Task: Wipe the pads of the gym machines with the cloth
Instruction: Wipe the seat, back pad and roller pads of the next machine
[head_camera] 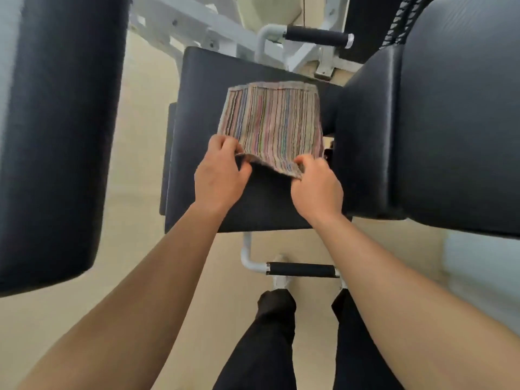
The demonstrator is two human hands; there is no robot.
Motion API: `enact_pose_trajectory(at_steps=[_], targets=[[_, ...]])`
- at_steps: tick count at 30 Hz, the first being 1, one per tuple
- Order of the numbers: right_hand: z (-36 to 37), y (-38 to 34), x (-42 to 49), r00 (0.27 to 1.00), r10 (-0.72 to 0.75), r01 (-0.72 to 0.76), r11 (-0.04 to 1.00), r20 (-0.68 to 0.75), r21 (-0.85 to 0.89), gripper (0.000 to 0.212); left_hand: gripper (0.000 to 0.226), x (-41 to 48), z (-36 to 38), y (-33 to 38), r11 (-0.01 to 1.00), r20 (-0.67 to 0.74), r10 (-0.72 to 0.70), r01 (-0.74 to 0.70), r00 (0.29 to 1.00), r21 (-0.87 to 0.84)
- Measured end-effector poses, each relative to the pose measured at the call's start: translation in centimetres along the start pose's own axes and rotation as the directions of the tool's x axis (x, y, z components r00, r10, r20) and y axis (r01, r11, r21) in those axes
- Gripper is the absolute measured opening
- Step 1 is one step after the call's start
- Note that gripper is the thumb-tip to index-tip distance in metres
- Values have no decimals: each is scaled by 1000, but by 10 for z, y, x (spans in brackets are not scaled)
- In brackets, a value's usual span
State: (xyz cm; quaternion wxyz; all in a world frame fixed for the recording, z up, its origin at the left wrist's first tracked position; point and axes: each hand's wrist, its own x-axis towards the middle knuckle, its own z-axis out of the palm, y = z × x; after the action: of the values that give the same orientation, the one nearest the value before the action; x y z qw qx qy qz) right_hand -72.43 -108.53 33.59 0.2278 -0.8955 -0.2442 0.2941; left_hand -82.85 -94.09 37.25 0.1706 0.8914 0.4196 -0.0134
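**Both hands pinch near edge of striped cloth on seat pad**

One striped cloth [271,122], multicolour, lies spread flat on the dark seat pad [261,204], roughly centre, with its right side just beside the back pad [450,122]. The near edge is lifted off the pad. The left hand [221,175] pinches the near-left corner with curled fingers [226,143] and thumb. The right hand [316,187] pinches the near-right corner the same way. Both hands are closed on fabric, nothing else held.

Handling, judged: the cloth looks like thin towelling, light, soft and floppy, so it sags between the two grips. Not fragile, not slippery. The corners work for lifting or refolding. For wiping, a flat palm on a bunched or folded cloth would likely press better. The pad vinyl looks smooth, so the cloth should slide easily.

Counts:
- Cloth: one
- Hands: two
- Dark pads: three in view, the seat pad, the back pad on the right and a large pad at left [56,136]
- Black-grip handles: two, a far handle [315,37] and a near handle [301,270]
- White machine frame [197,21]: one, behind the seat
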Motion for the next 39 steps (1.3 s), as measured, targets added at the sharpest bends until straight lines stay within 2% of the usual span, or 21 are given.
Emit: enact_pose_trajectory(at_steps=[1, 3, 4, 5, 7, 9, 12, 16, 20, 24, 27, 33, 36, 39], targets=[[18, 9, -8, 998, -8, 13, 997, 70, -78, 30, 34, -9, 13, -8, 993, 73, -47, 38, 996, 113], [46, 26, -26, 984, -28, 64, 977, 174, -202, 37, 67, -25, 36, -21, 925, 221, -152, 60, 963, 376], [56, 34, -32, 983, -41, 79, 974, 179, -213, 42, 78, -32, 45, -24, 895, 247, -183, 58, 952, 443], [64, 40, -33, 987, -60, 89, 977, 147, -196, 44, 79, -35, 53, -23, 886, 222, -174, 54, 959, 461], [78, 47, -19, 993, -109, 114, 985, 42, -133, 51, 58, -32, 70, -16, 915, 124, -24, -28, 992, 403], [94, 46, 8, 982, -187, 188, 973, 25, -135, 64, 51, -19, 92, -11, 916, 118, 145, -178, 982, 359], [121, 42, 55, 969, -228, 241, 957, 93, -160, 67, 60, 14, 122, -31, 893, 200, 194, -257, 960, 368], [128, 30, 111, 974, -219, 206, 960, -51, -192, 66, 61, 69, 132, -50, 844, 164, 268, -313, 949, 435], [114, 0, 180, 959, -203, 177, 974, -198, -145, 64, 61, 139, 127, -34, 867, 36, 264, -254, 964, 428], [105, -15, 210, 958, -214, 185, 970, -191, -157, 63, 62, 179, 117, -31, 870, 27, 265, -251, 964, 425], [117, -7, 161, 948, -276, 251, 955, -161, -158, 64, 61, 139, 113, -39, 876, 30, 264, -253, 964, 411], [168, 37, 2, 917, -398, 387, 886, 10, -256, 66, 65, -48, 115, -95, 858, 130, 191, -230, 973, 460], [175, 25, 6, 871, -485, 487, 832, 78, -263, 66, 64, -47, 105, -114, 861, 110, 156, -190, 982, 472], [166, -12, 55, 840, -539, 536, 807, 61, -247, 64, 65, -4, 90, -124, 872, 51, 101, -113, 994, 477]])
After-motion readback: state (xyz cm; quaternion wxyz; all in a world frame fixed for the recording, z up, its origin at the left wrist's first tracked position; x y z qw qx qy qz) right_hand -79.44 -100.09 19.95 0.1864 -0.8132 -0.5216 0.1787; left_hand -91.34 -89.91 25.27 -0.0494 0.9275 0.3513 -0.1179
